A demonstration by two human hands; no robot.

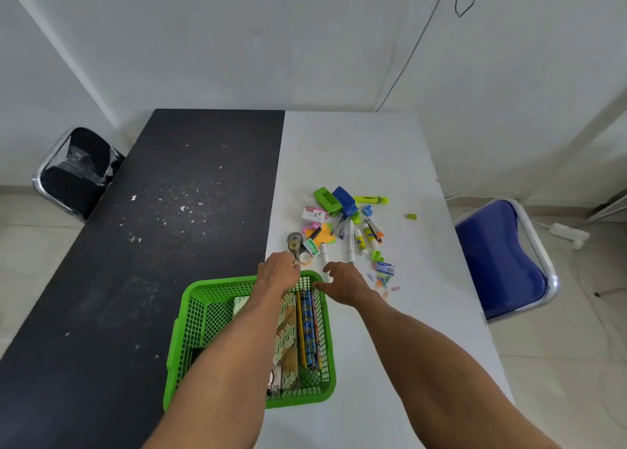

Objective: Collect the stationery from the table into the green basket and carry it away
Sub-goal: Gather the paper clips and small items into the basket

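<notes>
The left hand (279, 272) is reaching over the far rim of the green basket (190, 313), its fingers bending down beside a small tape ring (305, 258); I cannot tell if it is holding anything. The right hand (342, 283) is hovering with loose, spread fingers near a white pen (325, 253). Pencils (308, 326) are lying in the basket. The other stationery (344, 201) is lying beyond on the white table (356, 150).

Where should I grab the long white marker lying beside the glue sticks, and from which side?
Pinch the long white marker across mid-barrel, coming straight down from above. It lies flat on the white table, pointing away from you, with a glue stick close on its right, so a sideways approach would likely bump that. Your right hand is nearest.
</notes>
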